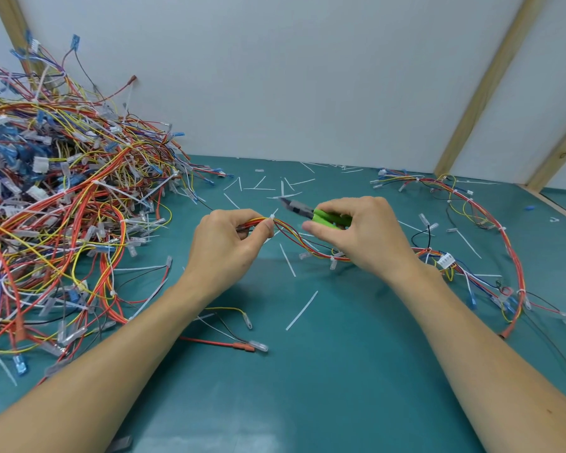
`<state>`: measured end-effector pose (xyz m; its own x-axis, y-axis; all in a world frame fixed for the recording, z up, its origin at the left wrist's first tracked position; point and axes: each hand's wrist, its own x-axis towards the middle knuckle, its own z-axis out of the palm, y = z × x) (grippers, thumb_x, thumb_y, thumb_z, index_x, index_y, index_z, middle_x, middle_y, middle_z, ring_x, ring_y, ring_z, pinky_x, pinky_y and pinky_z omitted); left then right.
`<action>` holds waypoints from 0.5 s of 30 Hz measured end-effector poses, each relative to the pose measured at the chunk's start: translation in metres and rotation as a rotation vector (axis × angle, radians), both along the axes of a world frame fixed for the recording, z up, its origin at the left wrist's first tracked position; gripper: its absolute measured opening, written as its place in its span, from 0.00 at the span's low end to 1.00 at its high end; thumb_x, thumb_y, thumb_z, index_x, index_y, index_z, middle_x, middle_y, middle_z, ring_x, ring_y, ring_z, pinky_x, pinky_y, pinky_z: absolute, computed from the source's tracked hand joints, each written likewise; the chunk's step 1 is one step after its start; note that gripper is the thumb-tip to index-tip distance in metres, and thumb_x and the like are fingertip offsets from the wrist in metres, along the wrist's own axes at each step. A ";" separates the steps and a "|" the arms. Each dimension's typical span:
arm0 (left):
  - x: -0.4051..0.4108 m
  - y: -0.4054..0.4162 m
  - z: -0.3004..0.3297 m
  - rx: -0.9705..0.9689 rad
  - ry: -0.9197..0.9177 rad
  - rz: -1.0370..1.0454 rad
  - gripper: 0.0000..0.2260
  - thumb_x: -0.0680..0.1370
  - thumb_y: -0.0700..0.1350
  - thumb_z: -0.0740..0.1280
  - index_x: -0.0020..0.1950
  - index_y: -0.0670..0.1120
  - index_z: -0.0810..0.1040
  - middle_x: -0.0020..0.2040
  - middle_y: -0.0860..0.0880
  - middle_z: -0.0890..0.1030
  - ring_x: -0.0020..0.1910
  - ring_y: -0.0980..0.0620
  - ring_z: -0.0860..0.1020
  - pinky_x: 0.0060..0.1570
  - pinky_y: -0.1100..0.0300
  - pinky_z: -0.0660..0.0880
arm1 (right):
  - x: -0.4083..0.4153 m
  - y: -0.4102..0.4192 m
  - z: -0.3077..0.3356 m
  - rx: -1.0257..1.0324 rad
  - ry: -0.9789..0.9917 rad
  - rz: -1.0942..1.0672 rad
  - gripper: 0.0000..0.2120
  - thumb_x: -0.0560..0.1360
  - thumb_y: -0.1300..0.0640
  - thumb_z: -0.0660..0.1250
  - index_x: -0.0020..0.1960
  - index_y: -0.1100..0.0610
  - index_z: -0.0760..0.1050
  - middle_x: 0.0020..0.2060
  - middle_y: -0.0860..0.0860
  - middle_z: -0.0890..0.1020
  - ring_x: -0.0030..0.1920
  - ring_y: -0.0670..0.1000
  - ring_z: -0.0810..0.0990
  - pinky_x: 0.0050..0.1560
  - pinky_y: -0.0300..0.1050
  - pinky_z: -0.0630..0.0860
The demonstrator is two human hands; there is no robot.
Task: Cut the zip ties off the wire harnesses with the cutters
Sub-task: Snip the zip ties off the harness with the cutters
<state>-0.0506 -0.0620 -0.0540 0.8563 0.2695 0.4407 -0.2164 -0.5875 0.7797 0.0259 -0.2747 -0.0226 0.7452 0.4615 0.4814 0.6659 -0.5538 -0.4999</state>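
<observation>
The left hand pinches the red-and-yellow wire harness beside its white plastic zip tie, presenting it; at three o'clock, the right hand grips green-handled steel cutters, aimed to snip

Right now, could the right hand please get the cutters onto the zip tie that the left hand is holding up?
Probably yes. The right hand holds the cutters just beside the zip tie, which the left hand pinches clear of the table; nothing lies between.
</observation>
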 end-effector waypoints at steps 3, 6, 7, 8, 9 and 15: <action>0.001 0.001 -0.001 0.007 0.001 -0.011 0.12 0.78 0.53 0.68 0.38 0.51 0.84 0.22 0.54 0.69 0.24 0.54 0.63 0.29 0.60 0.59 | -0.003 0.006 0.001 0.207 0.179 -0.038 0.10 0.76 0.48 0.76 0.41 0.51 0.79 0.32 0.43 0.82 0.34 0.47 0.77 0.39 0.44 0.73; 0.001 0.000 -0.001 -0.003 0.006 -0.054 0.12 0.77 0.55 0.68 0.38 0.52 0.84 0.24 0.53 0.73 0.25 0.55 0.65 0.29 0.61 0.60 | -0.011 0.015 0.003 0.317 0.366 0.052 0.07 0.75 0.58 0.76 0.46 0.55 0.77 0.45 0.44 0.88 0.45 0.52 0.85 0.48 0.49 0.82; 0.001 -0.001 -0.001 -0.005 0.006 -0.077 0.12 0.77 0.56 0.67 0.39 0.52 0.84 0.26 0.50 0.75 0.26 0.50 0.67 0.30 0.59 0.62 | -0.014 0.018 0.002 0.317 0.400 0.091 0.09 0.75 0.60 0.76 0.47 0.55 0.76 0.46 0.44 0.88 0.45 0.52 0.85 0.47 0.49 0.83; 0.001 -0.002 0.000 -0.002 0.004 -0.104 0.12 0.76 0.57 0.67 0.40 0.52 0.84 0.29 0.44 0.77 0.29 0.43 0.69 0.32 0.55 0.64 | -0.017 0.021 0.000 0.305 0.415 0.117 0.10 0.75 0.61 0.76 0.46 0.54 0.74 0.46 0.43 0.88 0.42 0.50 0.84 0.43 0.49 0.83; 0.001 -0.002 0.000 0.003 0.001 -0.131 0.12 0.76 0.58 0.67 0.42 0.52 0.84 0.31 0.39 0.77 0.32 0.38 0.71 0.32 0.50 0.67 | -0.018 0.024 -0.002 0.287 0.416 0.125 0.11 0.74 0.60 0.77 0.46 0.54 0.74 0.44 0.44 0.88 0.38 0.47 0.83 0.40 0.48 0.82; 0.001 -0.003 0.004 -0.159 -0.041 -0.181 0.18 0.82 0.56 0.57 0.46 0.50 0.84 0.29 0.50 0.75 0.29 0.52 0.70 0.32 0.58 0.67 | -0.014 0.022 -0.001 0.412 0.449 0.120 0.14 0.74 0.66 0.76 0.43 0.54 0.72 0.39 0.48 0.84 0.33 0.41 0.78 0.36 0.33 0.72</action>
